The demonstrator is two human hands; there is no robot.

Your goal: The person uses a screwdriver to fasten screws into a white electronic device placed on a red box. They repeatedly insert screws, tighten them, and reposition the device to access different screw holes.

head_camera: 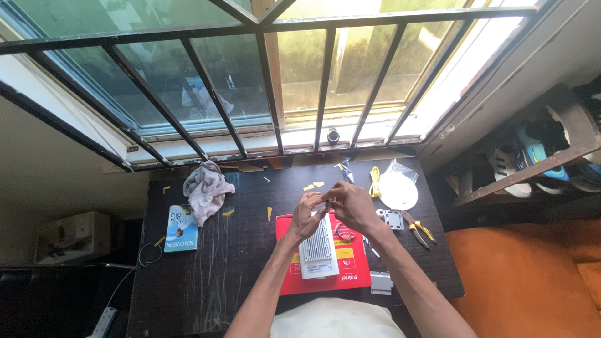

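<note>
Dark, scratched wood forms the worktop [206, 275], which fills the lower centre of the frame below a barred window [275, 81]. Both hands meet just above the middle of the worktop. The left hand [308, 216] and the right hand [352, 206] have their fingers narrowed and pinched together around a small part [328, 201] held between them; the part is too small to identify. Directly below the hands, a white ribbed box [317, 245] lies lengthwise on a red flat carton [350, 270], which rests on the worktop at lower centre. A small red item [344, 234] lies on the carton just right of the box, near the right wrist. Right of the hands, a small grey metal plate [392, 219] lies on the worktop, and pliers with yellow handles [418, 228] lie just beside it. A second grey metal piece [380, 282] sits at the carton's lower right corner. At upper right of the worktop, a white round pad in a clear bag [399, 191] lies next to a coiled yellow cable [375, 181]. At left, a crumpled grey cloth [205, 189] touches the upper edge of a blue book [182, 228]. Yellow scraps [313, 186] are scattered near the window edge. A shelf with shoes [532, 159] stands at far right.
</note>
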